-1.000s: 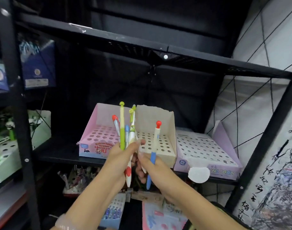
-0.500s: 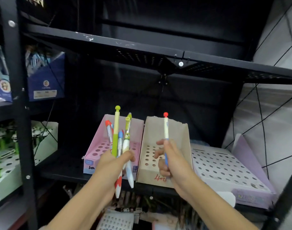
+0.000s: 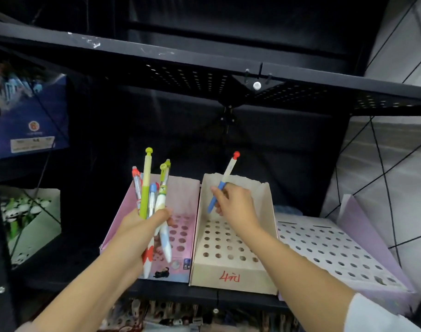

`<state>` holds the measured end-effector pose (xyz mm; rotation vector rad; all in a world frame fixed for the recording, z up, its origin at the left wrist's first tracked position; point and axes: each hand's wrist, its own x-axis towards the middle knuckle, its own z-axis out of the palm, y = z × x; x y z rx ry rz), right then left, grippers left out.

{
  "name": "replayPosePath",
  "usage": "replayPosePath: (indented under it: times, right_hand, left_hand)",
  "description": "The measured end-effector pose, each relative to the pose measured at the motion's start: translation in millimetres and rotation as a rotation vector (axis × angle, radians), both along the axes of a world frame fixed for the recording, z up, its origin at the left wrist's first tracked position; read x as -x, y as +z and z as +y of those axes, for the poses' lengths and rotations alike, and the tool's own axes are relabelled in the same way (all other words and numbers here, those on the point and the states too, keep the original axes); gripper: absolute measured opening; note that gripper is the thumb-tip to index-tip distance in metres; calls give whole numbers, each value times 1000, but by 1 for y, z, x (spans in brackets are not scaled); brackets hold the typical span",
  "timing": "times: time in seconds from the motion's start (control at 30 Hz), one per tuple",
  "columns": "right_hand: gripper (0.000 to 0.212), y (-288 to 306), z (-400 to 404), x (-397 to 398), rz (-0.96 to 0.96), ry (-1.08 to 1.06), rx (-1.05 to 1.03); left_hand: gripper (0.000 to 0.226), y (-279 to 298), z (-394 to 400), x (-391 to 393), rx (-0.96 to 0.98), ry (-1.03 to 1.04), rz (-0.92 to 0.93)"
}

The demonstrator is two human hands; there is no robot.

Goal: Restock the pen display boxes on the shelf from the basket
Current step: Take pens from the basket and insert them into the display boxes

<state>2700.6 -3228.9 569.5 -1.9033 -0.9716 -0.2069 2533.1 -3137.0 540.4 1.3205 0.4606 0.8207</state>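
My left hand [image 3: 142, 224] grips a bunch of several pens [image 3: 154, 200], held upright in front of the pink display box [image 3: 183, 188]. My right hand [image 3: 235, 207] holds a single pen [image 3: 227, 178] with a blue grip and red cap, tilted, its tip pointing down over the back rows of holes in the beige display box [image 3: 228, 267] marked with red writing. To the right lies a white and purple display box [image 3: 329, 245] with empty holes. All three boxes stand on the black shelf [image 3: 204, 293]. The basket is not in view.
A black perforated upper shelf [image 3: 204, 75] hangs close above the boxes. A blue carton [image 3: 30, 121] and a green-white panda pen box [image 3: 30, 219] stand on the left rack. More stationery packs [image 3: 161, 312] lie on the shelf below. A grey wall is at right.
My right hand has moved forward and tipped its single pen tip-down over the beige box. The view has come closer to the shelf; the left hand still holds its bunch.
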Motion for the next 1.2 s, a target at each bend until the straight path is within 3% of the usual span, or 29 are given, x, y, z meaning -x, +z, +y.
replayPosePath:
  times: [0.17,0.4,0.47,0.53,0.67,0.73,0.8,0.87,0.9,1.0,1.2]
  right_hand:
    - [28,-16,14,-16,47,-55,164]
    - [29,-14,17,-24,89,5,216]
    - [32,-21,19,-22,40,16,356]
    - [26,-30,22,-19,-28,23,511]
    - [14,-24,24,-12,48,-8,549]
    - [24,-12,19,-4,104,-83,480]
    - [19,-2,12,10,51,-100,246]
    - [6,11,8,29,91,70,6]
    - [12,19,8,41,160,194,-45]
    - [25,33,16,67,348,386,-64]
    - [28,43,33,76,371,335,-83]
  left_hand:
    - [13,-1,2,-1,40,-2,-18]
    - [10,-10,13,-2,79,9,-23]
    - [13,-10,14,-4,58,51,-17]
    - [13,-10,14,-5,49,73,-17]
    - [7,-10,12,2,64,36,-38]
    - [7,-8,8,7,66,-28,-43]
    - [8,-5,4,10,73,-59,-51]
    - [8,-3,1,11,58,-66,-44]
    - [8,-2,-1,10,39,-67,-36]
    - [7,-2,-4,8,-31,-49,7]
    - [9,2,2,16,-207,-6,80]
